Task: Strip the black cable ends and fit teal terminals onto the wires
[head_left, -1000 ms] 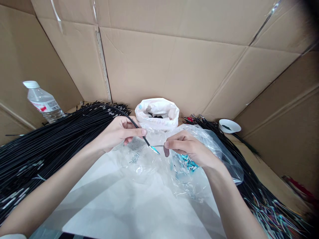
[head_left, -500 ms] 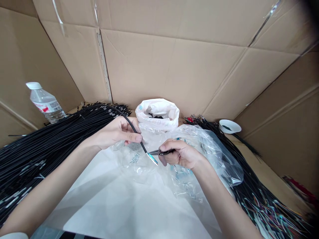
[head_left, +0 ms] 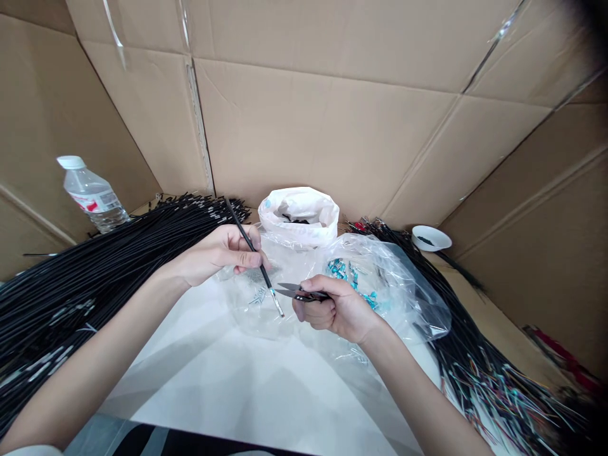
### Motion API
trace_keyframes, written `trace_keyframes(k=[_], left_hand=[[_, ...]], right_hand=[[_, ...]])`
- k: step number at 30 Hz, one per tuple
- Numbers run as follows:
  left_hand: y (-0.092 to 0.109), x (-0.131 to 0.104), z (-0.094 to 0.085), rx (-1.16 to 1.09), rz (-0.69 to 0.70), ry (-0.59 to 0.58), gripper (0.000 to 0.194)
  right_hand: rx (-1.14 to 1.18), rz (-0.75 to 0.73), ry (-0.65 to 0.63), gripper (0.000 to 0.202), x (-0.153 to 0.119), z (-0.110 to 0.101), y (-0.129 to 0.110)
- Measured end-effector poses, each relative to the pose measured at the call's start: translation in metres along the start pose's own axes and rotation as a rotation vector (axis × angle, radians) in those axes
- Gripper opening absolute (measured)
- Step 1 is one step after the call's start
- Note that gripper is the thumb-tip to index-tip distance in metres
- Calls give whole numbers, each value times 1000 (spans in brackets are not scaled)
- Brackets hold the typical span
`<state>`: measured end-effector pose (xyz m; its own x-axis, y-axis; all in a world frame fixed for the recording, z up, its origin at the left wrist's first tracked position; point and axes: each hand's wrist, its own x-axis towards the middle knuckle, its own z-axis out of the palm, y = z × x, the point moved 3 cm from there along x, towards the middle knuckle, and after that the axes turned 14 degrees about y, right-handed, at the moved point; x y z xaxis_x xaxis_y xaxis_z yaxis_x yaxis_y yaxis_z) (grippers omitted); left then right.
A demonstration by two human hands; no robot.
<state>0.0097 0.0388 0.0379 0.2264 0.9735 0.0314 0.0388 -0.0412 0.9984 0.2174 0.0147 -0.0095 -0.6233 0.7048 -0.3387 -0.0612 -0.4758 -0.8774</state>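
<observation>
Between the thumb and fingers of my left hand (head_left: pixel 232 253) is a black cable (head_left: pixel 263 271), slanting down to the right. Its lower end shows a short silvery part with a little blue-green at the edge of the black jacket. My right hand (head_left: pixel 327 304) grips small dark scissors (head_left: pixel 308 294), whose blades are spread and point left, just right of the cable's end. Beneath both hands lies clear plastic (head_left: pixel 399 285), with blue scraps (head_left: pixel 339 269) on it to the right and a few thin bits (head_left: pixel 258 296) to the left.
A white bag (head_left: pixel 299 234) with dark pieces inside stands behind my hands. Black cables (head_left: pixel 114 259) pile up at the left beside a water bottle (head_left: pixel 95 196). More cables (head_left: pixel 468 335) lie at the right near a white bowl (head_left: pixel 439 242). Cardboard walls (head_left: pixel 323 126) surround the table.
The scissor blades have parted and moved slightly left, off the cable. The cable's end has shifted left and hangs steeper, with less blue-green showing. More blue scraps are visible on the plastic.
</observation>
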Motion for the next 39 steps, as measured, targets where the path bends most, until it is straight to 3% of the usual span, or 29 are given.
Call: trace_keyframes(k=[5, 8, 13, 17, 24, 28, 31, 35, 39], left_hand=[[-7, -10, -4, -2, 7, 136, 35], [-10, -17, -3, 25, 50, 224, 34], [-21, -23, 5, 8, 2, 260, 33], [-30, -26, 13, -18, -45, 257, 38], [-36, -30, 18, 14, -62, 237, 38], [-35, -32, 21, 15, -52, 232, 37], [-33, -34, 27, 19, -49, 207, 37], [-30, -39, 33, 40, -43, 177, 38], [-29, -44, 31, 74, -22, 189, 39]], right_hand=[[-412, -323, 379, 37, -26, -7, 3], [-815, -490, 572, 36, -43, -11, 27], [-1517, -641, 761, 31, -54, -17, 91], [-1748, -823, 814, 29, -53, -17, 120], [-1709, -880, 893, 22, -62, -11, 119], [-1371, -980, 910, 18, -70, -2, 90], [-1089, -1024, 854, 19, -70, 9, 56], [-1166, -1009, 702, 17, -60, 27, 20], [-1120, -849, 550, 20, -50, 30, 5]])
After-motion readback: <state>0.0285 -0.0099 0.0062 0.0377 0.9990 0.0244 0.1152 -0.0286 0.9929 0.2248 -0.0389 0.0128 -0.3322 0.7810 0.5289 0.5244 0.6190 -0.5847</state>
